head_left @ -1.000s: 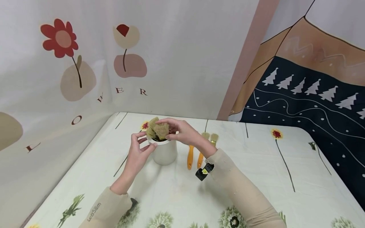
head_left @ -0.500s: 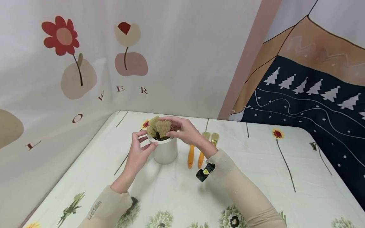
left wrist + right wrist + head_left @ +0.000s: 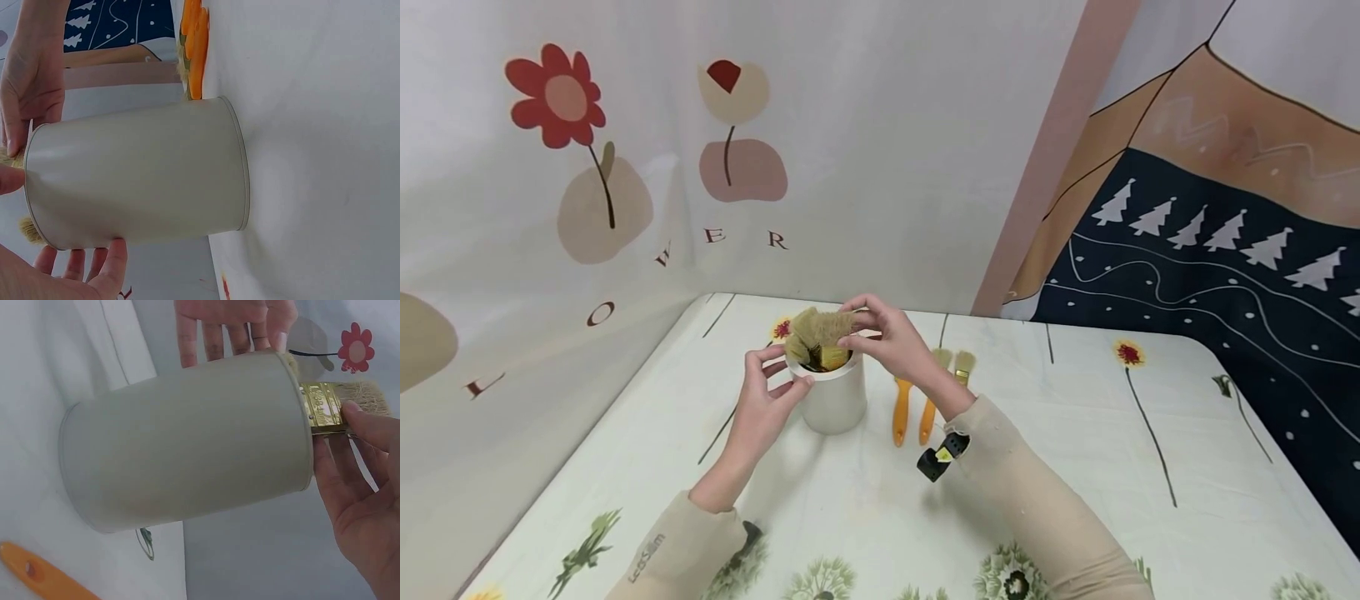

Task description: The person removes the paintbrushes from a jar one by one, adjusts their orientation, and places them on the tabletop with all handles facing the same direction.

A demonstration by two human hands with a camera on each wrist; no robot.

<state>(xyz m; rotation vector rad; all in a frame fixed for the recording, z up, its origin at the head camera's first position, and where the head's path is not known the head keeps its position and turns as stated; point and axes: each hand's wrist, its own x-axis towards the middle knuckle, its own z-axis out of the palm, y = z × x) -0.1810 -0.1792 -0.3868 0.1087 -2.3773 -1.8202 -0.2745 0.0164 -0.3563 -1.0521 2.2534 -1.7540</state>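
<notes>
An off-white cylindrical can (image 3: 835,406) stands upright on the table, with several paintbrushes in it, bristles up. My left hand (image 3: 765,407) holds the can near its rim, fingers on the far left side and thumb at the front. A paintbrush (image 3: 323,406) with a gold metal ferrule leans at the can's mouth. My right hand (image 3: 886,335) pinches it by the bristles between thumb and fingers; its handle is hidden inside the can. Other pale bristles (image 3: 801,332) bunch at the left of the opening.
Two orange-handled paintbrushes, a near one (image 3: 901,414) and another (image 3: 928,423), lie just right of the can under my right forearm. A small black camera (image 3: 934,463) hangs at the right cuff. Behind the flower-patterned tablecloth (image 3: 1045,433) rises a printed curtain (image 3: 880,167).
My right hand has shifted slightly right and tilted the pinched paintbrush that way, so its gold ferrule now shows above the rim. My left hand and the can have stayed in place.
</notes>
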